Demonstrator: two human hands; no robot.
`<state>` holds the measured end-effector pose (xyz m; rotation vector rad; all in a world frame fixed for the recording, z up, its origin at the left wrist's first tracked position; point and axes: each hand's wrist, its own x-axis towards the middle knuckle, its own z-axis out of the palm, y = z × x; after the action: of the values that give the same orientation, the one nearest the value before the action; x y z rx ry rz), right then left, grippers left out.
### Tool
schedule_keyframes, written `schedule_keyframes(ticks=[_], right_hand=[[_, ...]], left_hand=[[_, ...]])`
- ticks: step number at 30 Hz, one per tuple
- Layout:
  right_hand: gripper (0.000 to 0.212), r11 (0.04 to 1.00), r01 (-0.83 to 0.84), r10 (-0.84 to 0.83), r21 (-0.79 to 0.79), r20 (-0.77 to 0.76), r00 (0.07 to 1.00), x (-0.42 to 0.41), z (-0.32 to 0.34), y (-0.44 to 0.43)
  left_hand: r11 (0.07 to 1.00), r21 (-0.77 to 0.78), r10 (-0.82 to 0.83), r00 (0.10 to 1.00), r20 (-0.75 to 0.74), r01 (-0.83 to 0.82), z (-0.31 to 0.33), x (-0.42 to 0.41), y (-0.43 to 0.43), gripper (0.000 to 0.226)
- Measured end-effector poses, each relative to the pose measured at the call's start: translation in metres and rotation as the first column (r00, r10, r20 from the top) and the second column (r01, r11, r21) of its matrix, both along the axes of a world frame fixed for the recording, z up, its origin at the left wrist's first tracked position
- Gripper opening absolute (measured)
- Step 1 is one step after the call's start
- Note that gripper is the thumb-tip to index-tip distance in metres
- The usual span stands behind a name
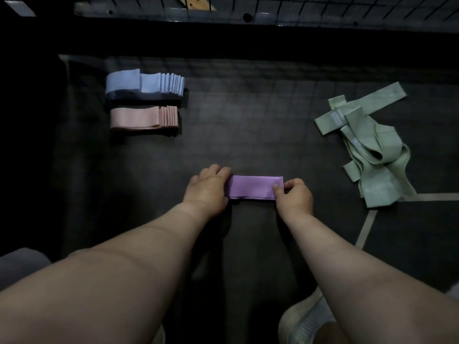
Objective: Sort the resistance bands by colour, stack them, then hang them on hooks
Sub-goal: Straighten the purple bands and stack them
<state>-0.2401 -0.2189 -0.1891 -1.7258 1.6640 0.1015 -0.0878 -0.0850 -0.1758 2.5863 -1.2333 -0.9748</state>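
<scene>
Now the purple bands point(253, 187) lie flat as a small stack on the dark mat point(248, 120), in the middle, just in front of the person. The left hand point(208, 189) grips the left end with its fingers curled over it. The right hand point(295, 194) pinches the right end between thumb and fingers.

These bands look like thin, soft fabric loops, so I judge them light and floppy, and the layers can probably slide on each other. The best hold is likely at the two short ends, pressing all layers together. Held at one end alone, the stack would droop and fan out.

At the far left sit the blue stack point(144, 83) and, just in front of it, the pink stack point(141, 117), both neat. Well apart to the right, the green pile point(372, 150) is loose and tangled, not yet stacked. The mat shows a faint grid pattern, and pale tape point(365, 229) crosses it at the right. A wire grid point(323, 6) stands at the back; I cannot make out any hook on it. The room is dim.
</scene>
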Motion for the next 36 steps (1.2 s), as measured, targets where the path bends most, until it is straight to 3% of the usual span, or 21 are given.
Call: schedule_keyframes(ticks=[6,13,15,18,21,24,26,29,33,35,36], right_hand=[[0.014,0.999,0.025,-0.027,0.038,0.043,0.999,0.002,-0.001,0.001],[0.014,0.998,0.026,-0.028,0.050,0.032,0.999,0.002,-0.005,-0.001],[0.018,0.999,0.014,-0.014,0.045,0.014,1.000,0.003,-0.004,-0.001],[0.021,0.999,0.009,-0.010,0.047,0.018,1.000,0.003,-0.006,-0.002],[0.020,0.995,-0.014,0.009,0.096,0.050,0.999,-0.002,-0.010,-0.003],[0.045,0.987,-0.159,0.159,0.020,0.017,0.987,-0.007,-0.005,-0.004],[0.068,0.874,-0.469,0.465,-0.130,-0.061,0.883,-0.004,0.005,-0.005],[0.076,0.566,-0.818,0.813,-0.099,-0.094,0.574,0.009,0.014,-0.008],[0.031,0.413,-0.911,0.895,0.004,-0.189,0.405,0.017,0.021,-0.010],[0.027,0.341,-0.937,0.926,0.073,-0.200,0.321,0.022,0.025,-0.008],[0.026,0.346,-0.933,0.930,0.096,-0.170,0.327,0.026,0.027,-0.006]], left_hand=[[1.000,-0.015,-0.019,0.987,-0.160,0.017,0.005,-0.001,0.004,0.062],[0.966,0.078,0.253,0.827,-0.503,-0.248,-0.005,0.006,0.003,0.032],[0.946,0.059,0.309,0.828,-0.467,-0.319,-0.008,0.005,-0.001,0.017],[0.969,-0.031,0.221,0.916,-0.334,-0.245,-0.006,-0.002,-0.004,0.014],[0.977,-0.072,0.173,0.943,-0.283,-0.200,-0.002,-0.008,-0.003,0.017],[0.987,-0.143,0.040,0.981,-0.192,-0.068,0.006,-0.009,-0.001,0.015],[0.972,-0.218,-0.108,0.990,-0.096,0.085,0.013,-0.010,0.000,0.014],[0.920,-0.314,-0.245,0.970,0.001,0.232,0.021,-0.011,0.002,0.022],[0.918,-0.309,-0.257,0.966,0.007,0.247,0.023,-0.005,0.017,0.025],[0.943,-0.316,-0.140,0.987,-0.083,0.107,0.023,0.002,0.032,0.018],[0.953,-0.304,-0.052,0.987,-0.152,0.003,0.021,0.007,0.041,0.015]])
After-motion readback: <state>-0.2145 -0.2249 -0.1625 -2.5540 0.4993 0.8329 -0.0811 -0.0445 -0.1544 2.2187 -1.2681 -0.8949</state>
